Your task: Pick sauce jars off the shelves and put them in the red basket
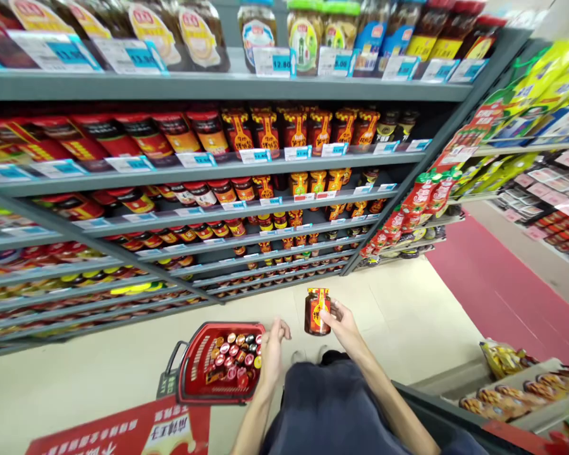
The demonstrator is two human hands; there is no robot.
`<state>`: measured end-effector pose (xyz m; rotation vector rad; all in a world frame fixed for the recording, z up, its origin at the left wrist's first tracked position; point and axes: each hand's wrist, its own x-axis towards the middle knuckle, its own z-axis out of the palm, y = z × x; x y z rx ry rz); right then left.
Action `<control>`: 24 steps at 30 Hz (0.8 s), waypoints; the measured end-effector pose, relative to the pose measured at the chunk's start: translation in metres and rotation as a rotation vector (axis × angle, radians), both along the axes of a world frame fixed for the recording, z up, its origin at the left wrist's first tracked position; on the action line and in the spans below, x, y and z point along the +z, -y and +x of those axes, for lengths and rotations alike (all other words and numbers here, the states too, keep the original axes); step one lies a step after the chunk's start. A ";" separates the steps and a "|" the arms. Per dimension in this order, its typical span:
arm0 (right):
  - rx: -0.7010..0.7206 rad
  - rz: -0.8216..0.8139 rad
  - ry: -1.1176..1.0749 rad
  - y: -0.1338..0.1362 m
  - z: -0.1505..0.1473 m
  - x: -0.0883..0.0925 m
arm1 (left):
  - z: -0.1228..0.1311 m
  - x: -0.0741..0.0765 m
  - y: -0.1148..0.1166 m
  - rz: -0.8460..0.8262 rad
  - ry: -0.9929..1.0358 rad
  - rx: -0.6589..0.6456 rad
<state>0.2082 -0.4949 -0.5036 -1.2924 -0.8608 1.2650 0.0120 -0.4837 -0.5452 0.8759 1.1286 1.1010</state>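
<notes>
- right hand (340, 323) is gripping a red-labelled glass jar (317, 311), fingers pressed against its side, holding it above the floor tiles (408, 316)
- left hand (272, 351) is hanging empty, fingers loosely curled, just beside a red plastic shopping basket (222, 328)
- small jars (233, 357) are filling the basket
- grey metal shelving (218, 85) is carrying rows of sauce jars (294, 129) ahead
</notes>
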 end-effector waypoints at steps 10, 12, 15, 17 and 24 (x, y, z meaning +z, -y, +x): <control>-0.001 0.045 0.043 -0.003 -0.003 -0.005 | -0.013 0.003 -0.001 0.097 -0.140 -0.171; 0.017 0.067 0.034 -0.006 0.002 -0.007 | 0.000 0.010 -0.001 0.119 -0.151 -0.192; 0.049 0.088 0.013 -0.008 0.015 -0.007 | 0.030 0.023 -0.001 0.138 -0.145 -0.178; 0.067 0.098 0.005 -0.009 0.031 -0.007 | 0.052 0.031 -0.002 0.130 -0.154 -0.169; 0.079 0.116 -0.043 -0.020 0.115 -0.002 | 0.140 0.040 -0.013 0.103 -0.134 -0.170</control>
